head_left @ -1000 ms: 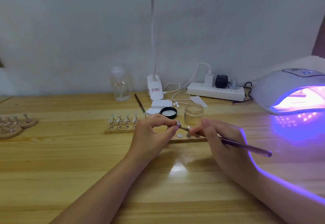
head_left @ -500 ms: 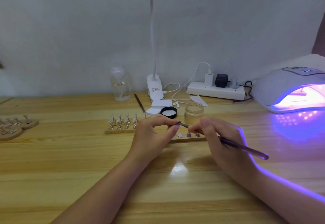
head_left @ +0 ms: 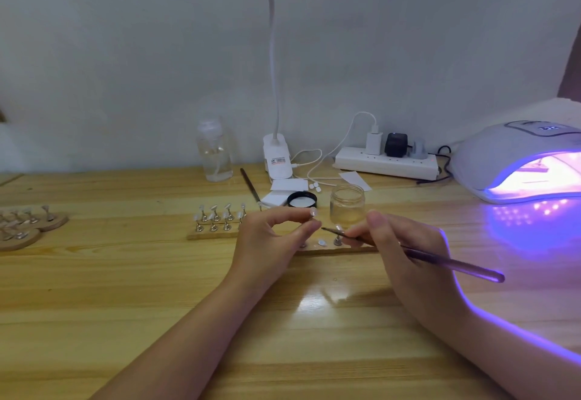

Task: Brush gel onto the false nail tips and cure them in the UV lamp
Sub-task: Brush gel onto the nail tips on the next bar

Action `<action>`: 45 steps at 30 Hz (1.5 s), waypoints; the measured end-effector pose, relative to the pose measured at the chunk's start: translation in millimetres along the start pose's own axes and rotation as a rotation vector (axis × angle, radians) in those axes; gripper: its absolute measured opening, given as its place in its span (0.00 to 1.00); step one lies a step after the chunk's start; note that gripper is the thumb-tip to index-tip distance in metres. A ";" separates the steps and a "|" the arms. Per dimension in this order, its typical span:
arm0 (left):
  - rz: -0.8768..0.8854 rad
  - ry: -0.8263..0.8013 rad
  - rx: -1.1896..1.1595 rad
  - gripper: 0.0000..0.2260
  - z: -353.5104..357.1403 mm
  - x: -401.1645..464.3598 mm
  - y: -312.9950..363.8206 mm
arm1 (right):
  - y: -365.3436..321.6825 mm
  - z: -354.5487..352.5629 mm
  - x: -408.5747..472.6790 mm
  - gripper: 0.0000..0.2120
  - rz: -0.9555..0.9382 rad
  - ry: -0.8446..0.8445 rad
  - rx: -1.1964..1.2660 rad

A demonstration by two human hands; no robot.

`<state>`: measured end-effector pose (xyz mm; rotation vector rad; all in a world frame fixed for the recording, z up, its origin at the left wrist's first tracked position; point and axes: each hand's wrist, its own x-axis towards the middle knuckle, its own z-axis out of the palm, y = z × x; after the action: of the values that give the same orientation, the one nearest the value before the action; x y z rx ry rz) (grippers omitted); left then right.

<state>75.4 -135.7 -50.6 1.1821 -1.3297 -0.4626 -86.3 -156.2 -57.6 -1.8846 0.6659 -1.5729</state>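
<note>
Since a moment ago the brush has backed off: its bristle end was right up against the nail tip and now sits a little to the right of it and lower, with a clear gap between.

So here's the setup as I see it. Left hand has its thumb and forefinger curled together, pinching the little stand that carries the tip, holding it up just above the wooden strip. Right hand grips the brush pencil-style, fingers closed round the shaft near the front. The brush's long axis runs from lower right, where the purple handle end sticks out, up to the left, so it points pretty much straight at the tip. Right hand is the one that has to close that gap; I'd guess it's between strokes, or about to reload from the gel jar, which stands open just behind the brush.

UV lamp is glowing off to the right, well apart from both hands. More tips on stands wait on the left end of the strip.
</note>
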 end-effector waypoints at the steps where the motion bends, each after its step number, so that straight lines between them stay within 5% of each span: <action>1: 0.012 0.006 0.013 0.08 0.1 -0.5 1.6 | -0.4 -0.7 0.4 0.15 0.001 0.004 -0.008; 45: 0.107 -0.061 0.067 0.08 1.0 -1.2 -4.4 | 1.3 2.5 -0.4 0.17 -0.139 0.037 -0.091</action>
<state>75.6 -136.9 -55.1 1.1526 -1.4628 -0.3821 -84.0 -156.6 -59.2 -2.0105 0.6449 -1.6938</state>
